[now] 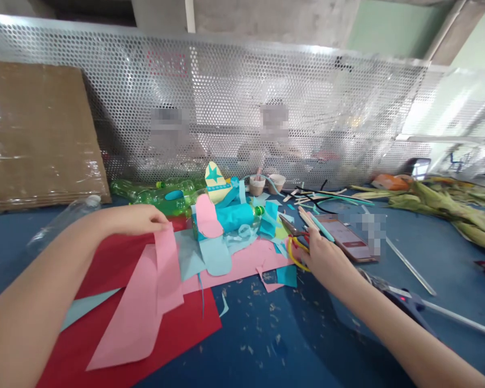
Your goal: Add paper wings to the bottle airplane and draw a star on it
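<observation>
My left hand (149, 218) is closed on the top edge of a pink paper strip (170, 269), which hangs over a larger pink sheet (129, 318) and a red sheet (194, 323). My right hand (321, 250) is closed around the yellow and red handles of scissors (296, 231), their blades pointing away and to the left. Between the hands lies a plastic bottle wrapped in blue paper (236, 218), with a green cap and pink and light-blue paper pieces on it. A cream paper piece with a blue star (214, 175) stands behind it.
Green bottles (165, 202) and a clear bottle (60, 223) lie at left, near cardboard (36, 134). At right are a phone (347, 237), a glue gun (400, 296), a clear stick (408, 264) and dry husks (436, 210). Small cups (257, 185) stand behind, before a perforated metal screen (234, 97).
</observation>
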### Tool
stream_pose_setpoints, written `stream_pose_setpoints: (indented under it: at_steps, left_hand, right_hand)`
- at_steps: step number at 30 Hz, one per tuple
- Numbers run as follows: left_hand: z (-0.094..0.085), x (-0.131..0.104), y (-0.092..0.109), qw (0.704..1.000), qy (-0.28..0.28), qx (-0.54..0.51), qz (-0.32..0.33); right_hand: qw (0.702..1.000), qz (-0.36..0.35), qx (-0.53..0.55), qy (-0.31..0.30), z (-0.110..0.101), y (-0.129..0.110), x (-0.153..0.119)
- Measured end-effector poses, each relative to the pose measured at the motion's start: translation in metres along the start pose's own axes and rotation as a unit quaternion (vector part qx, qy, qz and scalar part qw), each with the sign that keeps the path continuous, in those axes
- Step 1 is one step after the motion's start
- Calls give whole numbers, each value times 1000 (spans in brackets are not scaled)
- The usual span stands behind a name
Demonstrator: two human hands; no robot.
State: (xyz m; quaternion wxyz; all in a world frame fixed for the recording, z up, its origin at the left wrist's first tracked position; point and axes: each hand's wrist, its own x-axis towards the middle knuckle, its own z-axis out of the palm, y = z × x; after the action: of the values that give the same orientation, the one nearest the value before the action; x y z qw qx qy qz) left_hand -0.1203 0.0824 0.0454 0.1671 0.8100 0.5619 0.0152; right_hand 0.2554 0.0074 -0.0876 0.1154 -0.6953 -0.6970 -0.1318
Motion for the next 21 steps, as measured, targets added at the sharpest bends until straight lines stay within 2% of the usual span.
stream_pose_setpoints:
  at_steps: [2, 3, 5, 7, 9, 10, 12, 14, 15, 16, 17, 18, 21]
  left_hand:
    - [-7, -5, 5, 999, -9, 12, -38]
    - [-11, -10, 11, 1000, -9, -12, -22]
    - [-18, -22, 28, 993, -55, -95, 50]
    - [-18, -33, 50, 973, -94, -180, 110]
    - [-7, -37, 75, 946, -113, -264, 149]
    - [3, -36, 87, 938, -120, -287, 155]
    - [30, -27, 106, 926, -151, -309, 155]
    - [61, -13, 116, 921, -136, -331, 152]
    - [74, -6, 117, 932, -114, -307, 154]
    - [87, 0, 117, 946, -82, -270, 159]
    - [96, 5, 115, 957, -58, -238, 153]
    - [104, 9, 113, 964, -44, -219, 142]
    - [113, 13, 107, 971, -29, -202, 122]
  right_hand:
    - [999, -46, -6, -9, -4, -3, -1]
    - [997, -77, -8, -18, -8, -4, -1]
    - [992, -120, 16, -28, -19, -7, -2]
    - [989, -112, 100, -19, -30, -11, -2]
    - [970, -74, 229, -25, -40, -17, -3]
    - [950, -59, 305, -41, -44, -21, -5]
    - [879, -20, 467, -97, -49, -29, -8]
    - [790, 28, 588, -170, -51, -35, -12]
    - [760, 48, 614, -208, -51, -37, -14]
    - [746, 54, 617, -245, -50, -38, -16]
    - [751, 45, 600, -272, -49, -38, -17]
    - [768, 25, 573, -286, -47, -38, -19]
    - [816, -28, 507, -274, -42, -39, -22]
